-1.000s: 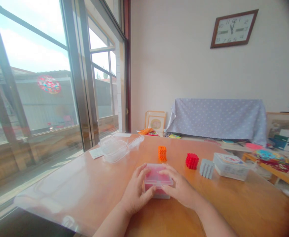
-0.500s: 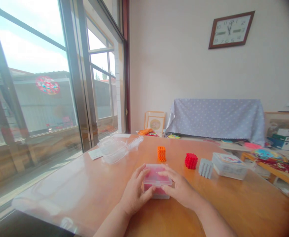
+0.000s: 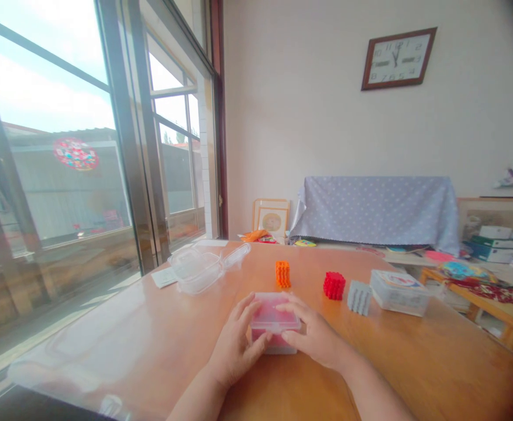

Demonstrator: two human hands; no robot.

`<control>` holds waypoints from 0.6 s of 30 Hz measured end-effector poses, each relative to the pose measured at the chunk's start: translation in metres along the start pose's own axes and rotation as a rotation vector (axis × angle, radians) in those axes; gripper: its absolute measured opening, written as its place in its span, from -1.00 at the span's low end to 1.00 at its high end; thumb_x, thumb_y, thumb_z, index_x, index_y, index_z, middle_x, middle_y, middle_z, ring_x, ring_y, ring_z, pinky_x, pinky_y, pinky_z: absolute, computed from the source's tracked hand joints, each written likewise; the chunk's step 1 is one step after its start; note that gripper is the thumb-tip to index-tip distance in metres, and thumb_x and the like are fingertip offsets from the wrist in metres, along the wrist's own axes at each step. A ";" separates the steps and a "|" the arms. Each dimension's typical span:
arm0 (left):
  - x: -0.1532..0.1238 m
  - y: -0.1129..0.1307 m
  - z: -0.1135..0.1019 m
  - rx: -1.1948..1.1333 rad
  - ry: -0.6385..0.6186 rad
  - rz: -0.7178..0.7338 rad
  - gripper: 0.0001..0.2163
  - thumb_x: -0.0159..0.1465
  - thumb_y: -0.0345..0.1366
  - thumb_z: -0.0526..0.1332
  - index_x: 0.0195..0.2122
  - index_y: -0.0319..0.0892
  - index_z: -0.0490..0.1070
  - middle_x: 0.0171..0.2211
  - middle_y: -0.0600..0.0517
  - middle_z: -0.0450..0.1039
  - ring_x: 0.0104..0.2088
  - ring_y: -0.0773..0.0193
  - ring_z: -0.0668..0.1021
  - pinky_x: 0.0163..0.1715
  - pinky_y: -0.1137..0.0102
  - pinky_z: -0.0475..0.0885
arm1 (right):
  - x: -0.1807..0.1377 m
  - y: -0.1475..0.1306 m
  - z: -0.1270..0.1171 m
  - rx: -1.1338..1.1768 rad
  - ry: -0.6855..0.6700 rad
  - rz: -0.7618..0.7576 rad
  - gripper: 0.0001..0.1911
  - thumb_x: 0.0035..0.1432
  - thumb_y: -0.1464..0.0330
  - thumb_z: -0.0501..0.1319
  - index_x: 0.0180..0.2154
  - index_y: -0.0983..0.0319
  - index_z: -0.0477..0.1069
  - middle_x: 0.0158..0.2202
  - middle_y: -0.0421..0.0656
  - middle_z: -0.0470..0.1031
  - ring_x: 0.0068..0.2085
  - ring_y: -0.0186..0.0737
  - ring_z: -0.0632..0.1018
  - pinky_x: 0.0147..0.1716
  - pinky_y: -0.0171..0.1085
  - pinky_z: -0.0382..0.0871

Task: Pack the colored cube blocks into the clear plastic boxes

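Observation:
A clear plastic box [image 3: 274, 320] with pink-red contents stands on the table directly before me, its translucent lid on top. My left hand [image 3: 237, 338] grips its left side, the fingers along the lid and the thumb at the front. On the opposite side my right hand [image 3: 316, 334] holds it the same way, fingers over the lid and thumb near the front edge. Just beyond the box stands an orange block of knobbly cubes [image 3: 283, 274]. Farther right are a similar red block [image 3: 334, 285] and a grey block [image 3: 358, 297].
A closed clear box [image 3: 400, 293] with a printed lid stands right of the grey block. Empty-looking clear plastic containers [image 3: 199, 268] and a white paper [image 3: 165, 278] lie at the back left of the wooden table [image 3: 414, 368]. Windows [image 3: 63, 193] run along the left.
The view has turned slightly to the right, so everything sits a little farther left. Both hands keep nearly the same hold on the box.

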State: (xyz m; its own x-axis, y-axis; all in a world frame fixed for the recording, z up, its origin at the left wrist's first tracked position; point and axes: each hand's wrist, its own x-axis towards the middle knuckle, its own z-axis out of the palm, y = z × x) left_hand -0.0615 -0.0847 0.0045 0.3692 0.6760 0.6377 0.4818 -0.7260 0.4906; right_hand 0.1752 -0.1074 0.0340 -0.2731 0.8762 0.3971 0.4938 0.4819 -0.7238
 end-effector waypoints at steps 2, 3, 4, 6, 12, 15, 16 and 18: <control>0.000 -0.002 0.001 0.003 0.001 0.009 -0.48 0.29 -0.16 0.25 0.27 0.00 0.23 0.34 -0.14 0.13 0.31 -0.03 0.28 0.26 0.01 0.29 | 0.000 -0.001 0.000 0.001 0.006 0.007 -0.52 0.07 0.28 0.33 0.07 0.03 0.48 0.36 -0.12 0.19 0.36 0.00 0.20 0.34 0.04 0.04; 0.000 -0.003 0.001 0.006 0.002 0.013 -0.48 0.29 -0.17 0.24 0.27 0.00 0.23 0.34 -0.15 0.13 0.31 -0.05 0.28 0.26 -0.01 0.28 | 0.000 -0.001 0.000 -0.002 0.010 0.012 -0.52 0.06 0.25 0.35 0.07 0.04 0.48 0.36 -0.10 0.19 0.36 0.02 0.20 0.33 0.05 0.04; 0.000 -0.004 0.002 0.012 0.003 0.016 -0.49 0.29 -0.17 0.24 0.27 0.00 0.23 0.34 -0.15 0.13 0.31 -0.05 0.28 0.25 -0.02 0.28 | 0.000 -0.001 0.001 -0.006 0.016 0.016 -0.51 0.05 0.21 0.36 0.06 0.05 0.49 0.36 -0.10 0.19 0.36 0.04 0.20 0.33 0.06 0.05; 0.001 -0.007 0.003 0.025 0.002 0.016 -0.50 0.29 -0.19 0.23 0.26 0.00 0.23 0.34 -0.15 0.13 0.30 -0.06 0.28 0.25 -0.04 0.28 | 0.000 0.000 0.002 -0.005 0.034 0.023 -0.45 0.04 0.13 0.38 0.09 0.04 0.47 0.38 -0.09 0.14 0.37 0.07 0.18 0.32 0.06 0.05; 0.003 -0.010 0.003 0.037 -0.008 0.015 -0.51 0.29 -0.19 0.22 0.25 0.00 0.23 0.33 -0.14 0.13 0.30 -0.05 0.29 0.25 -0.03 0.28 | 0.004 0.009 0.009 0.063 0.146 0.068 -0.24 0.11 0.01 0.31 0.29 0.07 0.23 0.42 -0.04 0.04 0.40 0.02 0.11 0.34 0.03 0.03; 0.002 -0.010 0.004 0.038 0.003 0.010 -0.47 0.28 -0.20 0.22 0.28 0.00 0.19 0.34 -0.14 0.13 0.31 -0.04 0.27 0.27 -0.01 0.26 | 0.004 0.014 0.013 0.131 0.167 0.107 -0.19 0.15 -0.01 0.27 0.34 0.06 0.12 0.39 -0.04 0.11 0.39 0.01 0.15 0.35 0.04 0.02; 0.002 -0.010 0.005 0.037 0.012 0.011 -0.44 0.28 -0.20 0.22 0.30 -0.01 0.16 0.34 -0.14 0.13 0.32 -0.04 0.26 0.27 -0.01 0.24 | 0.004 0.015 0.014 0.154 0.163 0.118 -0.17 0.15 -0.02 0.27 0.35 0.05 0.09 0.38 -0.05 0.13 0.38 0.02 0.17 0.34 0.05 0.02; 0.001 -0.010 0.006 0.029 0.035 0.012 -0.39 0.27 -0.20 0.23 0.33 -0.04 0.09 0.34 -0.17 0.12 0.33 -0.04 0.23 0.28 -0.02 0.22 | 0.003 0.016 0.016 0.187 0.154 0.134 -0.15 0.15 -0.02 0.26 0.37 0.05 0.05 0.38 -0.05 0.15 0.37 0.03 0.19 0.34 0.06 0.04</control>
State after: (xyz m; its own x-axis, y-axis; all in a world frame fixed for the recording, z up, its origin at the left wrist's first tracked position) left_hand -0.0610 -0.0756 -0.0033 0.3476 0.6620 0.6640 0.5003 -0.7299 0.4658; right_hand 0.1689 -0.0969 0.0152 -0.0795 0.9289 0.3616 0.3517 0.3655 -0.8618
